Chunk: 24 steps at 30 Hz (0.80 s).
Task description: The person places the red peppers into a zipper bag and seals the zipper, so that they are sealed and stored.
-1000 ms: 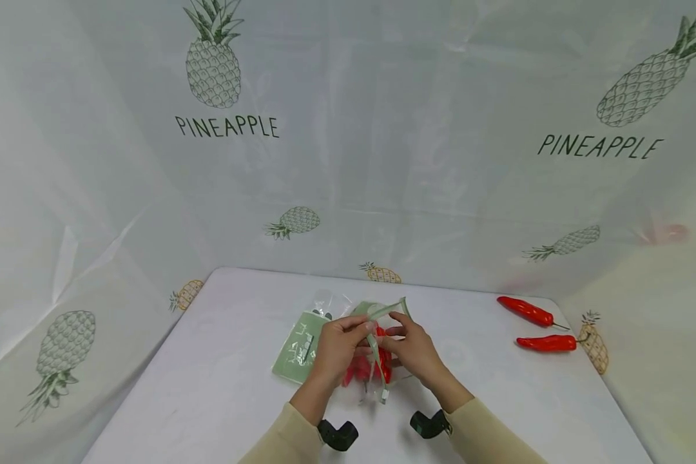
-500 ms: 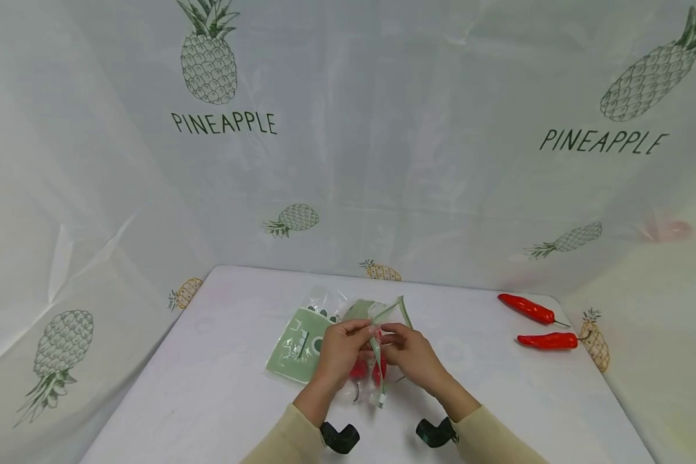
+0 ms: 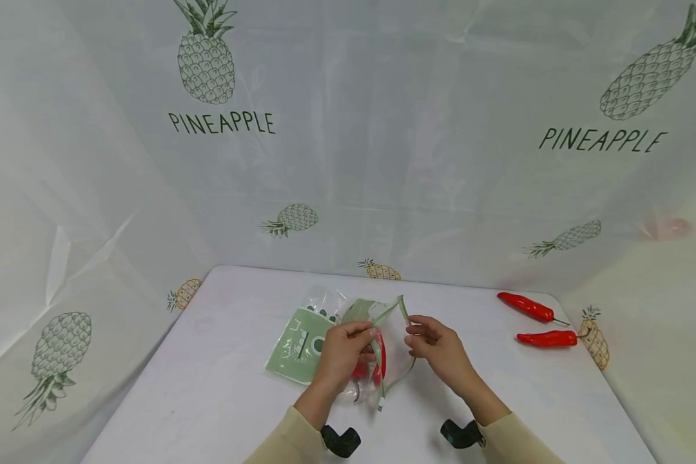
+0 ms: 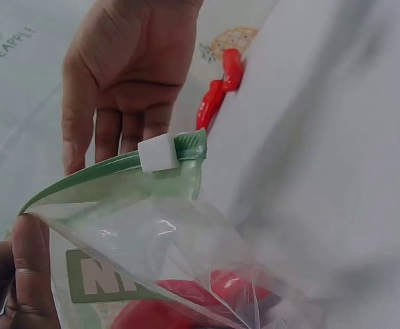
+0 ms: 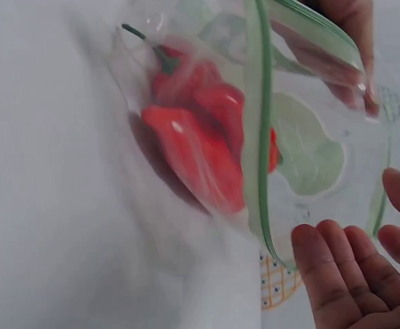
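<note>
A clear zip bag with a green rim (image 3: 388, 312) stands with its mouth spread apart at mid-table. Several red peppers (image 5: 196, 161) lie inside it, one with a green stem. My left hand (image 3: 343, 353) pinches the near-left side of the rim between thumb and fingers. On the other side, my right hand (image 3: 437, 348) is beside the bag's right edge, its fingers extended and holding nothing that shows; light contact with the edge cannot be told. The left wrist view shows a white slider (image 4: 157, 152) near one corner of the zip.
Left of the bag lies a flat green printed bag (image 3: 296, 351) with a cartoon face. Two red peppers, one farther back (image 3: 526, 308) and one nearer (image 3: 548, 339), lie at the table's right edge. A white pineapple-print sheet (image 3: 348, 161) hangs around the table (image 3: 220, 386).
My right hand was among the peppers at the bag's mouth and has drawn back to the right, out to the bag's edge. The mouth is spread wider. My left hand keeps its pinch.
</note>
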Tool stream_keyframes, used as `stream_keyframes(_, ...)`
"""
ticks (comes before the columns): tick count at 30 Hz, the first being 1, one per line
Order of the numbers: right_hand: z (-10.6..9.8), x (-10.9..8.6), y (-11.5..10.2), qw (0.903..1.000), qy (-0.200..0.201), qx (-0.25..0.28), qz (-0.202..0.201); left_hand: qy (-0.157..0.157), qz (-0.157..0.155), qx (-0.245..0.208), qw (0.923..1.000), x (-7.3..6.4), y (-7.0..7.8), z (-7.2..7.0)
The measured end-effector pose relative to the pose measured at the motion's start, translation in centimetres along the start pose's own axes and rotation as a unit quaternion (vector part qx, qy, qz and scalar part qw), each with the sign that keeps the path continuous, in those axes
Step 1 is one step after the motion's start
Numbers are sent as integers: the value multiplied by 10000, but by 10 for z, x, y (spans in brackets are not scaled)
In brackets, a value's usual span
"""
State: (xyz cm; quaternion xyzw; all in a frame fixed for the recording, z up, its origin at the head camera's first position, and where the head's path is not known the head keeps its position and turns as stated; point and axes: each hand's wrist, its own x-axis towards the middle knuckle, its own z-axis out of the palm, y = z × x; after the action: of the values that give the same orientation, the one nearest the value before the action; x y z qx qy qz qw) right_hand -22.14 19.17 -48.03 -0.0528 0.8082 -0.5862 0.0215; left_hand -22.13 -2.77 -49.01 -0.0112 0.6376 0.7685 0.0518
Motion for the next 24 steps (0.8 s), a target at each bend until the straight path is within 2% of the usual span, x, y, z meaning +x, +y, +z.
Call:
stream_keyframes(11, -35, -1, 7, 9979, 645, 47, 37, 71, -128, 18, 9999, -5, -2, -1)
stream_keyframes(20, -70, -3, 25, 9917, 1246, -165, 290, 111, -132, 103, 9998, -8, -7, -3)
stream_keyframes(24, -88, -4, 34, 9852, 1621, -121, 553, 114, -118, 86, 9998, -9, -8, -4)
